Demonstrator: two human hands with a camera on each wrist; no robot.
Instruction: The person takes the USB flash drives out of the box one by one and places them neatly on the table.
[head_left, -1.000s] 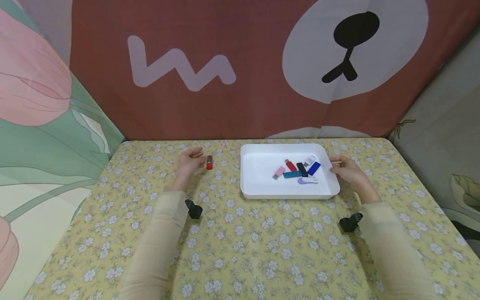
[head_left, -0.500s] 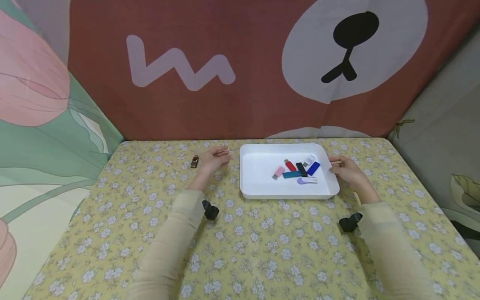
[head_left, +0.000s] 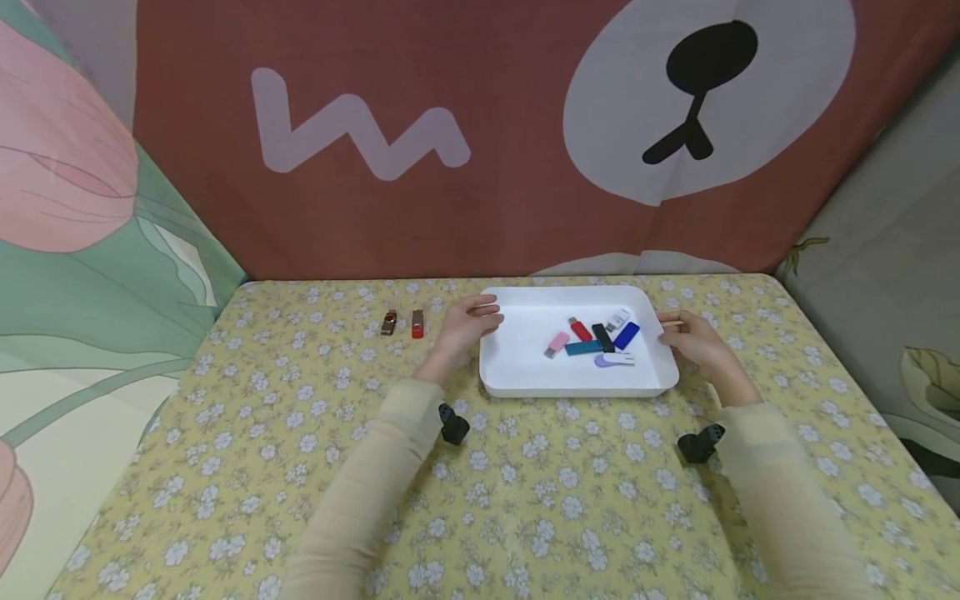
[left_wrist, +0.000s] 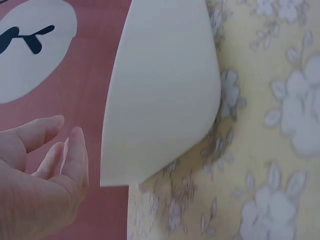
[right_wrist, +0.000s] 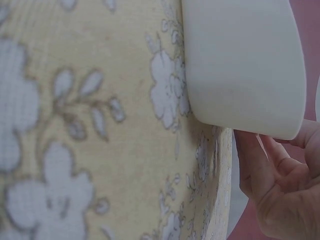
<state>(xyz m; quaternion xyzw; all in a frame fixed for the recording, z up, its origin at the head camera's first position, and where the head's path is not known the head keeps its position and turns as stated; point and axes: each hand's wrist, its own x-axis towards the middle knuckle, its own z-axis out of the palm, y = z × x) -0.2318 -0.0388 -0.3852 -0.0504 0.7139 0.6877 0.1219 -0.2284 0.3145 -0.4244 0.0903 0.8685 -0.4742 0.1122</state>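
A white rectangular tray (head_left: 510,392) stands on the table with several USB flash drives lying in its right half, among them a pink one (head_left: 557,345), a teal one (head_left: 583,348) and a blue one (head_left: 626,336). My left hand (head_left: 463,327) is at the tray's left rim, fingers loosely bent; the left wrist view shows nothing in it and a small gap to the tray wall. At the right end, my right hand (head_left: 693,340) holds the tray's rim, thumb at the edge and fingers against the outer wall. Left of the tray lie a brown flash drive (head_left: 388,322) and a red flash drive (head_left: 417,324).
The table (head_left: 517,500) has a yellow floral cloth. Behind it hangs a reddish-brown curtain (head_left: 517,217) with a bear print. Each wrist carries a small black camera mount, the left one (head_left: 453,425) just in front of the tray's corner.
My left hand has moved right, from beside the red flash drive to the tray's left rim, uncovering both loose flash drives. My right hand and the tray have stayed put.
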